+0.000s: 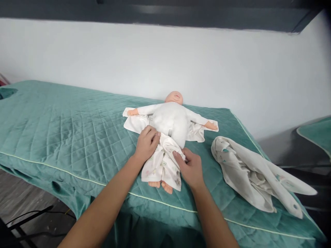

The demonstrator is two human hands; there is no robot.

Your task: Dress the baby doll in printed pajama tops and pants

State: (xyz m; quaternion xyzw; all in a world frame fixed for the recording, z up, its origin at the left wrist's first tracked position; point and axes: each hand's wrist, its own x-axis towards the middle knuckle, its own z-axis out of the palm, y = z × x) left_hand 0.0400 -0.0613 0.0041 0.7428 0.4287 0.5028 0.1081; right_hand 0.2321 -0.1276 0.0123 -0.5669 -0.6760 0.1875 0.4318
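Observation:
A baby doll (169,117) with a white cloth body lies on its back, arms spread and feet toward me. Patterned baby pants (162,162) cover its legs, and its toes stick out below the cuffs. My left hand (148,143) is closed on the waistband at the doll's left-hand side in the picture. On the other side, my right hand (190,166) pinches the pants' edge near the hip. Beneath the doll's torso and arms a white baby shirt (137,123) is spread open.
The doll lies on a green quilted cover (77,127) over a bed with a pale piped edge. To the right rests a crumpled white cloth (248,172) with long pointed ends. A white wall (129,62) stands behind, under a dark overhanging beam (155,13).

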